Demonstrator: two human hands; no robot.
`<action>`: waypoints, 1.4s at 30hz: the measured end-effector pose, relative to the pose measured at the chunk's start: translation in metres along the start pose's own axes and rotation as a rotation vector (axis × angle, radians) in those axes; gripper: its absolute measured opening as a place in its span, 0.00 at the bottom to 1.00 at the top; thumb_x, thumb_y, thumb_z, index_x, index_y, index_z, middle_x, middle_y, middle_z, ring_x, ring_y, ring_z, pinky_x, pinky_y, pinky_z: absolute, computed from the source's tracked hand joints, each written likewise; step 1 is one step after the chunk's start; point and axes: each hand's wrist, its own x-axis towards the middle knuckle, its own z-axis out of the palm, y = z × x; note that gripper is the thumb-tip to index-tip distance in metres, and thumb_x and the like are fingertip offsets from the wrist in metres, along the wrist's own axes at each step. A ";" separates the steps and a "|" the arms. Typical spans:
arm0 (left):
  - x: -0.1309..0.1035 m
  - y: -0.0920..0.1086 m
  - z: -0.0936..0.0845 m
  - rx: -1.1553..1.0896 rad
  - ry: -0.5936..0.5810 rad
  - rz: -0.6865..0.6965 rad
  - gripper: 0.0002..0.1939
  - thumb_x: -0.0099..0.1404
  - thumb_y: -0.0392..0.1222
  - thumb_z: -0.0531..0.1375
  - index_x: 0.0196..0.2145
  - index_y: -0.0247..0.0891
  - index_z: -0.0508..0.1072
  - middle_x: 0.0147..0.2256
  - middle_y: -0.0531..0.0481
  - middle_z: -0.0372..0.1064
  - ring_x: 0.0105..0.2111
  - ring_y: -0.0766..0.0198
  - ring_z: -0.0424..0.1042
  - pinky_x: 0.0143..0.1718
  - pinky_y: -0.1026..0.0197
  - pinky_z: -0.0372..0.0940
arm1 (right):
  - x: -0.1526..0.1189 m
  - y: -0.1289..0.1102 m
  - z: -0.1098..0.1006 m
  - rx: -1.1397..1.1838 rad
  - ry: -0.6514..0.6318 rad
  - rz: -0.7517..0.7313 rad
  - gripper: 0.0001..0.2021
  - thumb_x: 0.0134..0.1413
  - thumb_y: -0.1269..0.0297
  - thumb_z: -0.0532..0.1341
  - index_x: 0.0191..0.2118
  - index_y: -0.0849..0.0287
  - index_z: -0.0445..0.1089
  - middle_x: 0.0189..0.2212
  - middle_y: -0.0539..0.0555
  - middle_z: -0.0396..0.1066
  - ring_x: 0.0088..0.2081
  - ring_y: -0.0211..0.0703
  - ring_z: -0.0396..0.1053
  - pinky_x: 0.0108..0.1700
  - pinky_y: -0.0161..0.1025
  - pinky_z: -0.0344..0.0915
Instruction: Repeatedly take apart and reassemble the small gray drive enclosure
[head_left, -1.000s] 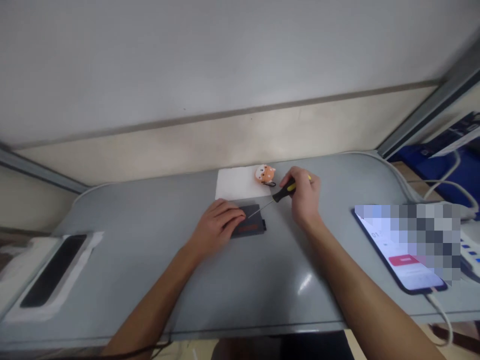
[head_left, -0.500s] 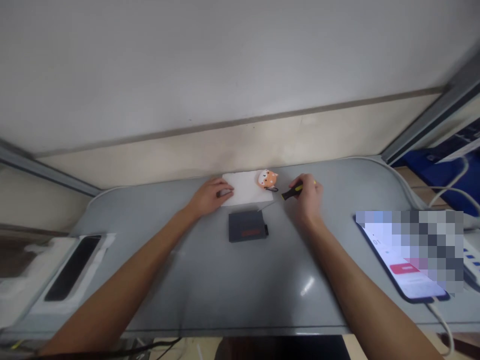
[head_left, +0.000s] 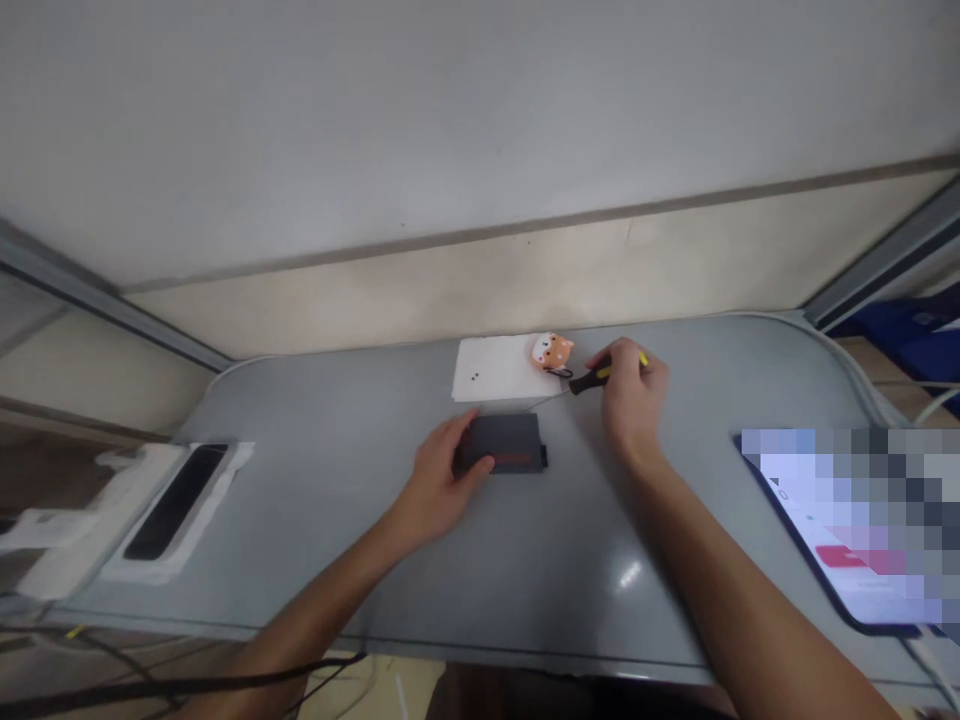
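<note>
A dark rectangular box (head_left: pixel 506 440) with a reddish mark lies on the grey table. My left hand (head_left: pixel 446 475) grips its left end, thumb on the near edge and fingers at the far edge. In my right hand (head_left: pixel 634 395) is a black and yellow screwdriver (head_left: pixel 589 382), its thin shaft pointing left and down towards the far edge of the box. Whether the tip touches the box is unclear. Behind the box lies a white paper (head_left: pixel 495 368) with a few tiny dark specks, and an orange and white animal-shaped case (head_left: pixel 551 352) rests on its right part.
On the right lies a large lit phone (head_left: pixel 817 540), partly pixelated, with a white cable. A dark phone (head_left: pixel 176 500) sits on white material at the left. A wall (head_left: pixel 480 270) rises behind the table, and dark cables hang at the front left.
My left hand has left the white paper and taken hold of the dark box's left end. The specks on the paper now show. The whole view has shifted slightly.
</note>
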 end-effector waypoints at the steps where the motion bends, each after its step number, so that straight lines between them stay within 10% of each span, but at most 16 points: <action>1: 0.002 -0.003 -0.002 -0.026 -0.023 -0.008 0.32 0.72 0.51 0.62 0.70 0.45 0.65 0.61 0.39 0.70 0.59 0.46 0.70 0.64 0.40 0.63 | -0.001 -0.001 0.000 0.001 -0.004 0.005 0.16 0.54 0.61 0.55 0.19 0.57 0.71 0.19 0.49 0.64 0.26 0.39 0.64 0.28 0.36 0.58; 14: 0.035 -0.018 -0.007 -0.369 -0.055 0.024 0.17 0.71 0.41 0.58 0.54 0.46 0.81 0.55 0.44 0.77 0.57 0.50 0.74 0.63 0.43 0.65 | -0.013 0.002 0.005 -0.055 -0.193 -0.039 0.14 0.52 0.63 0.54 0.20 0.56 0.69 0.20 0.49 0.68 0.27 0.40 0.64 0.30 0.37 0.59; 32: 0.025 -0.010 0.006 -0.173 0.139 -0.007 0.15 0.77 0.44 0.53 0.51 0.44 0.78 0.51 0.47 0.78 0.53 0.55 0.76 0.59 0.48 0.69 | -0.004 0.000 -0.003 -0.055 -0.218 -0.060 0.16 0.53 0.63 0.54 0.17 0.56 0.68 0.16 0.48 0.61 0.23 0.38 0.59 0.27 0.37 0.53; 42: 0.025 -0.009 0.009 -0.172 0.168 -0.033 0.14 0.76 0.45 0.54 0.50 0.44 0.78 0.49 0.47 0.78 0.51 0.55 0.76 0.56 0.50 0.70 | -0.022 -0.005 0.006 -0.013 -0.606 -0.048 0.15 0.50 0.63 0.55 0.15 0.56 0.68 0.14 0.48 0.62 0.21 0.37 0.59 0.26 0.36 0.53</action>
